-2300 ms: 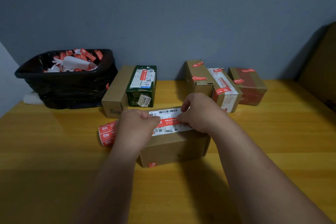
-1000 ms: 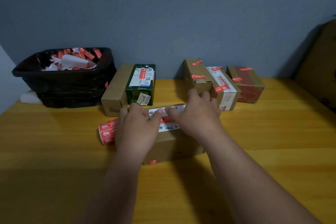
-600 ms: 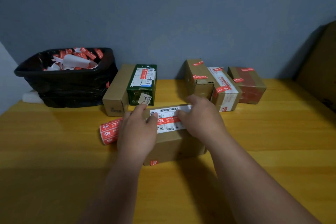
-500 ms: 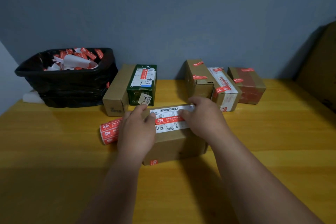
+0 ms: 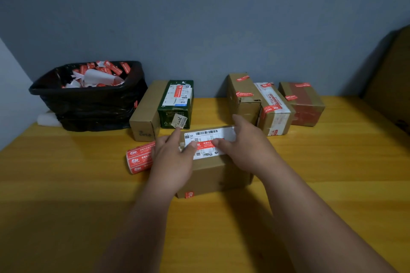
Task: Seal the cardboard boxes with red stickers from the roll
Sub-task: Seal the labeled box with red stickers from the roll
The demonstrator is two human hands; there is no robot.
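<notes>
I log: yellow wooden table (image 5: pixel 332 162), bare along its near edge; brown cardboard box (image 5: pixel 213 175) at centre; my left hand (image 5: pixel 172 159) and right hand (image 5: pixel 246 146), fingers flat, pressing its red sticker (image 5: pixel 205 144); red sticker roll (image 5: pixel 139 158) just left.

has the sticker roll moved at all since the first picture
No. The sticker roll lies where it did, just left of the box under the hands and in front of the plain brown box.

I count six cardboard boxes (image 5: pixel 213 170), one sticker roll (image 5: pixel 139 159), one black bin (image 5: pixel 88 104), two hands (image 5: pixel 173 162).
</notes>
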